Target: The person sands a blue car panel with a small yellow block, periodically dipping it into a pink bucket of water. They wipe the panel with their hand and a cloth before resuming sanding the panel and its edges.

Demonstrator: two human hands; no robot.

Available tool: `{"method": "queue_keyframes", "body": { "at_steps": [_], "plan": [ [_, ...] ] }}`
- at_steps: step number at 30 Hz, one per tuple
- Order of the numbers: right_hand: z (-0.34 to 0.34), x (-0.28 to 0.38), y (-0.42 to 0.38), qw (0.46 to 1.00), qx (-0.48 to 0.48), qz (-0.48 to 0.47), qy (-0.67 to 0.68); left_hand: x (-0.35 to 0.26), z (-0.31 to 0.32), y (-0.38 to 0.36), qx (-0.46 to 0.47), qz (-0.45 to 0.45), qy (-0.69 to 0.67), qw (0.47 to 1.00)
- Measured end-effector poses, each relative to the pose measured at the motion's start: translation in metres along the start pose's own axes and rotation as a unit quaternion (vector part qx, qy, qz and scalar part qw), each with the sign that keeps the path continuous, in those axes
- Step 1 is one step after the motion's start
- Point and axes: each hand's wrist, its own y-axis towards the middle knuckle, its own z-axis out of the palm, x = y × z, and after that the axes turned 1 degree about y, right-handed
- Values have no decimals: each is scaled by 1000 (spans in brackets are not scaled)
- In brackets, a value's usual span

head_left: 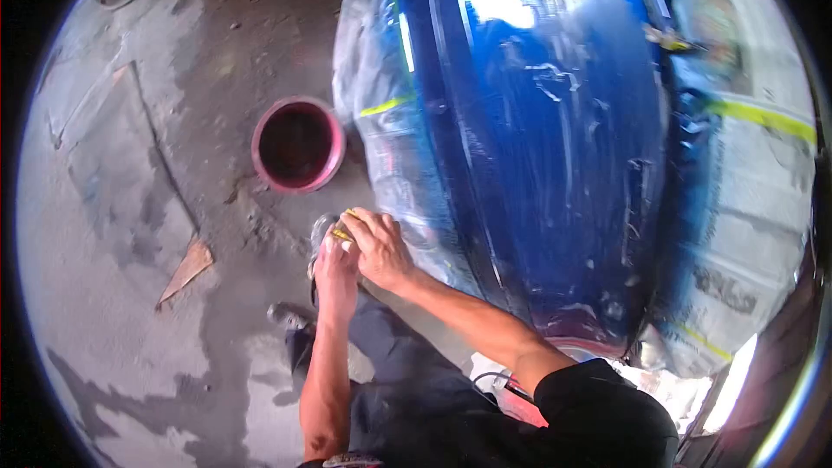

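Observation:
Both of my hands are close together above my legs, left of the blue car panel. My left hand [335, 262] is closed round a small yellow thing [343, 233], whose shape is mostly hidden by fingers. From the right side, my right hand [380, 247] has its fingers bent over the same yellow thing. The glossy blue panel [546, 165] has whitish wet streaks across it. Up and to the left of my hands, a pink-rimmed bucket [338, 153] of dark liquid stands on the floor.
Masking plastic [364, 61] with yellow tape covers the panel's left side, and newspaper [754, 182] the right. A flat sheet [130, 191] lies on the wet, stained floor. My shoe [289, 316] is below the bucket. A red object [520, 407] stands near my right elbow.

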Motion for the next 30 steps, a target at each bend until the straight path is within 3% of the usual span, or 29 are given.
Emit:
{"method": "queue_keyframes", "body": {
  "at_steps": [1, 3, 6, 9, 11, 13, 15, 19, 20, 23, 24, 25, 27, 28, 30],
  "plan": [
    [16, 8, 0, 1000, 3, 7, 14, -14, 35, 2, -44, 29, -38, 998],
    [48, 1, 9, 997, -11, -12, 72, -1, -3, 27, -120, 85, -4, 989],
    [35, 11, 22, 993, 12, -18, 119, -8, -23, 42, -208, 72, -13, 975],
    [27, -5, 30, 977, 13, 89, 192, -21, -31, 57, -215, 77, -18, 974],
    [35, -25, 32, 936, 55, 216, 272, -20, -34, 72, -231, 59, -8, 971],
    [49, -39, 40, 947, 87, 209, 227, -17, -38, 86, -230, 36, -10, 972],
    [70, -46, 46, 977, 36, 133, 163, -14, -41, 102, -252, 35, -9, 967],
    [108, -51, 65, 995, -19, 47, 88, -42, -15, 144, -324, 11, 139, 936],
    [120, -50, 68, 993, 39, 96, 53, -46, -19, 159, -328, 16, 176, 928],
    [141, -54, 100, 989, 33, 102, 104, -67, -35, 197, -327, -46, 339, 881],
    [152, -58, 112, 990, -10, 77, 119, -54, -83, 219, -277, -44, 275, 920],
    [161, -62, 124, 987, -5, 85, 138, -70, -89, 233, -269, -118, 267, 918],
    [180, -73, 148, 980, 6, 100, 174, -86, -100, 261, -277, -109, 382, 875],
    [189, -81, 156, 952, 42, 197, 229, -94, -104, 276, -296, -96, 448, 838],
    [219, -104, 174, 926, -45, 247, 283, -99, -133, 305, -282, -69, 576, 764]
  ]
}}
